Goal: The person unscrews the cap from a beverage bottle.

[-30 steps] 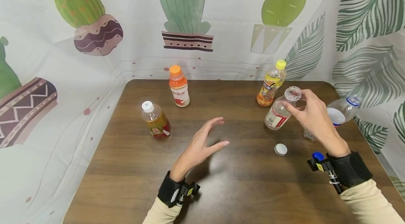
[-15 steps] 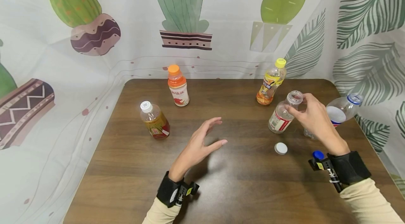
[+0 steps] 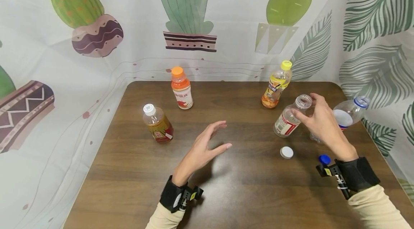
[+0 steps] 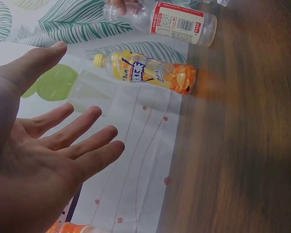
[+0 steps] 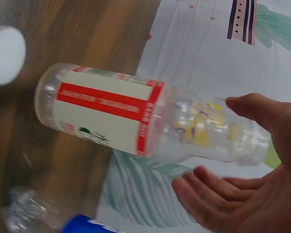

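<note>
An uncapped clear bottle (image 3: 286,123) with a white-and-red label stands upright on the table. My right hand (image 3: 321,117) is around its neck; in the right wrist view the thumb lies by the neck (image 5: 247,141), and a gap shows between the curved fingers (image 5: 199,194) and the bottle. My left hand (image 3: 203,146) hovers over the middle of the table with thumb and fingers spread, holding nothing. A white cap (image 3: 286,152) lies in front of the bottle. Behind my right hand stands a larger uncapped clear bottle (image 3: 350,109) with a blue neck ring, partly hidden.
A yellow-capped tea bottle (image 3: 275,87) stands at the back right. At the left are an orange-capped bottle (image 3: 182,90) and a white-capped bottle (image 3: 158,124) of brown drink. A blue cap (image 3: 324,159) lies near my right wrist. A patterned cloth (image 3: 136,35) hangs behind the table.
The label bottle has moved slightly right and nearer to me, down onto the table. My right fingers have loosened and moved a little away from its neck. My left hand has barely moved.
</note>
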`<state>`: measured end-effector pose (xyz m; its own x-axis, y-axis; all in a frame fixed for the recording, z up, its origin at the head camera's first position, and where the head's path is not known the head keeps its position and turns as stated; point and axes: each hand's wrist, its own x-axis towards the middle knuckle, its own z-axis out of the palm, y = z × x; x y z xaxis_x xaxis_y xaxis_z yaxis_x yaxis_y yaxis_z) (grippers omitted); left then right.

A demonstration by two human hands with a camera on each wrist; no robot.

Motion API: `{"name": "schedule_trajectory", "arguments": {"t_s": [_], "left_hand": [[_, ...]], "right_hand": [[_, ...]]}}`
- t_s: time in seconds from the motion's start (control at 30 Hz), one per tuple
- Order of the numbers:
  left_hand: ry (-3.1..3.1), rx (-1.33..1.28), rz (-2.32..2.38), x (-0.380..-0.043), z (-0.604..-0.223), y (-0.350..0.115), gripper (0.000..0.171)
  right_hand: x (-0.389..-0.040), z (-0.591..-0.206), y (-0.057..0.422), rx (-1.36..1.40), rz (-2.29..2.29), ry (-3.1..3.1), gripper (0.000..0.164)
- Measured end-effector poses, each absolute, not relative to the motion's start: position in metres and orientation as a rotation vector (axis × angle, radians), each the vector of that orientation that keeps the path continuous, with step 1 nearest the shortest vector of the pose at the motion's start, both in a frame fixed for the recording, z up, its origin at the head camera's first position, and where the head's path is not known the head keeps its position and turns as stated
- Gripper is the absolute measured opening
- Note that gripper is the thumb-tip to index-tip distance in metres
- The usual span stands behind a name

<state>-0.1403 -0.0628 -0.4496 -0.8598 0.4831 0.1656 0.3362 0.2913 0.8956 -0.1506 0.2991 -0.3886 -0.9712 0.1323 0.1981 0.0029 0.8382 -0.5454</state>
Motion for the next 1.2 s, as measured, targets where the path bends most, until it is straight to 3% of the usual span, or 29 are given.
{"name": "schedule_trajectory", "arguments": {"t_s": [0.1,0.27,0.57,0.8,1.2], "left_hand": [[2.412,0.774,1.625,-0.14,-0.45,-0.064,0.066],[2.423,0.772,1.637,-0.14,-0.447,-0.067,0.066],[2.426,0.76,1.648,-0.138,-0.444,-0.071,0.067],[2.425,0.751,1.649,-0.136,-0.445,-0.073,0.065],[2.459,0.743,1.657,-0.135,-0.445,-0.082,0.063]], "right_hand": [[-0.151,-0.374,0.295,-0.129,0.817,-2.738,0.082],[-0.165,-0.328,0.282,-0.071,0.72,-2.682,0.064],[-0.245,-0.261,0.269,-0.025,0.395,-3.076,0.055],[-0.289,-0.263,0.271,-0.02,0.193,-3.355,0.053],[-0.307,-0.287,0.262,0.171,0.208,-3.325,0.042]]}}
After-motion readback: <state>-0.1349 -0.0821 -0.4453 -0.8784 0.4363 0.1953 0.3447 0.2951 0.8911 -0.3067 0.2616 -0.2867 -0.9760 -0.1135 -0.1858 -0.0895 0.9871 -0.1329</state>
